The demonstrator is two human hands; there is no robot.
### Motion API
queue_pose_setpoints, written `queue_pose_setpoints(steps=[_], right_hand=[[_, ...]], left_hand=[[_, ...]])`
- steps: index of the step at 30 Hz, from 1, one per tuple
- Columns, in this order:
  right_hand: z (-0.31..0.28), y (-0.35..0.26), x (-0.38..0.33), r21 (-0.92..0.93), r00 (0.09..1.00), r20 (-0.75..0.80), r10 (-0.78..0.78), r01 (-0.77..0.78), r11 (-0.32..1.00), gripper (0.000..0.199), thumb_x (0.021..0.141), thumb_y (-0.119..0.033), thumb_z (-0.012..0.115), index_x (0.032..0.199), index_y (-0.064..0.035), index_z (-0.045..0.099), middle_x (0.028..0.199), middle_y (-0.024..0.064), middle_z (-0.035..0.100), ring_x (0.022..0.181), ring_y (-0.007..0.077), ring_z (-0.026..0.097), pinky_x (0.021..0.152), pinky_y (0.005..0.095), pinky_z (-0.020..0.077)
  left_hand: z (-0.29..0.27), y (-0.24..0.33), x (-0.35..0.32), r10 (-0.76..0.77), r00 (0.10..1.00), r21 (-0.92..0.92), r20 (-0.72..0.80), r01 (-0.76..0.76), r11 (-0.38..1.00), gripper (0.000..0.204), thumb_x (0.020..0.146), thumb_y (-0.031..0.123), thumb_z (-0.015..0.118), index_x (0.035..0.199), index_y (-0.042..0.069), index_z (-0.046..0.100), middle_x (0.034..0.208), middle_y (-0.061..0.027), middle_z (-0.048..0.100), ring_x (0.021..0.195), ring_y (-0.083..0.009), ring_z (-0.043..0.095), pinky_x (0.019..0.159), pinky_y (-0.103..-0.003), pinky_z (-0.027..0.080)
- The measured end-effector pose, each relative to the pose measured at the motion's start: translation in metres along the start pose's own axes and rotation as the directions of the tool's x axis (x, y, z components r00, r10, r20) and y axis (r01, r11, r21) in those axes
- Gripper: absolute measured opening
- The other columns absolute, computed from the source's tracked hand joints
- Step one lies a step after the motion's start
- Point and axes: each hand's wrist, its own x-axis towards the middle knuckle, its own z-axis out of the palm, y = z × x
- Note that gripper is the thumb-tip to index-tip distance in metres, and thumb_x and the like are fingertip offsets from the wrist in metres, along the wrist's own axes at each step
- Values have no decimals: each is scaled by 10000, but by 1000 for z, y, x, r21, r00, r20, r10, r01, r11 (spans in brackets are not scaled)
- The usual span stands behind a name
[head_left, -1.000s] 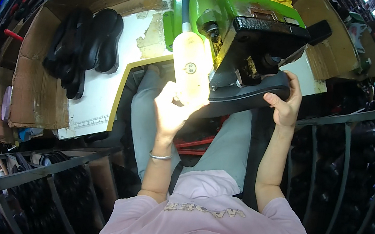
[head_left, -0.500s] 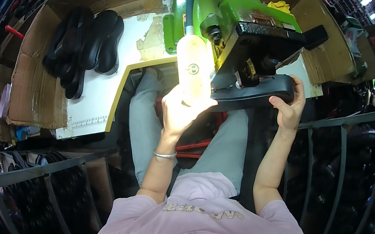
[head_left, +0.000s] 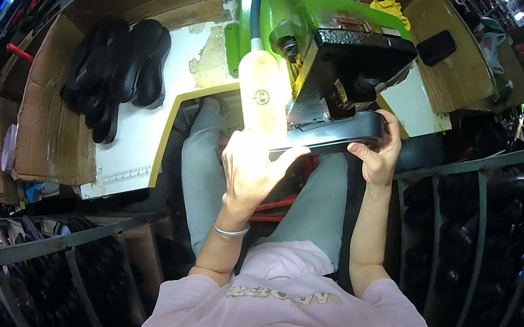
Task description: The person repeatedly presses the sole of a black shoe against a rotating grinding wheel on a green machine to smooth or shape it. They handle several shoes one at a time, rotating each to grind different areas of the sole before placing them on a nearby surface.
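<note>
My left hand [head_left: 253, 170] grips the lower end of a cream handle [head_left: 262, 94] on a blue hose, with its thumb against the left end of a black shoe sole [head_left: 335, 135]. My right hand [head_left: 377, 153] holds the sole's right end. The sole lies tilted under the black head [head_left: 354, 63] of a green machine [head_left: 303, 3], and part of it is hidden behind that head.
A pile of black soles [head_left: 118, 72] lies on the white bench top [head_left: 139, 141] to the left, beside a cardboard wall [head_left: 49, 122]. Black metal rails [head_left: 467, 210] with dark soles behind them stand at the right and lower left. A yellow cloth [head_left: 388, 7] lies behind the machine.
Both hands keep their hold at the machine head. Hands, sole and machine sit slightly lower and more central in the picture; the sole's tilt looks the same.
</note>
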Motion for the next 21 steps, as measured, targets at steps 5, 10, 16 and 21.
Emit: queue_pose_setpoints(steps=[5, 10, 16, 21], right_hand=[[-3, 10, 1, 40, 999, 12, 51, -51, 998, 625, 636, 7, 863, 1152, -20, 511, 1025, 66, 619, 939, 157, 601, 853, 289, 496], [15, 15, -7, 74, 991, 40, 128, -131, 989, 600, 642, -14, 867, 1130, -9, 517, 991, 64, 639, 914, 146, 609, 834, 276, 494], [34, 17, -17, 9, 991, 46, 126, -126, 992, 548, 649, -31, 862, 1079, -7, 524, 962, 60, 641, 877, 125, 607, 809, 270, 497], [49, 25, -25, -105, 995, 73, 75, -67, 992, 548, 654, -76, 875, 1068, -11, 521, 945, 55, 641, 857, 127, 613, 787, 268, 499]], left_hand=[[-3, -2, 9, 12, 999, -47, -31, -13, 999, 362, 638, 311, 884, 768, 68, 650, 690, -72, 625, 576, -231, 591, 567, -333, 464], [-22, -17, 7, -51, 998, -50, 20, 52, 997, 386, 608, 325, 896, 766, 69, 654, 693, -76, 637, 585, -244, 619, 570, -337, 482], [-37, -28, 3, -67, 997, -58, 33, 68, 996, 386, 584, 277, 907, 743, 75, 619, 697, -63, 634, 594, -228, 623, 583, -321, 493], [-46, -45, -11, -167, 984, -87, 62, 172, 981, 420, 562, 219, 921, 731, 43, 578, 689, -66, 611, 613, -198, 607, 601, -304, 499]])
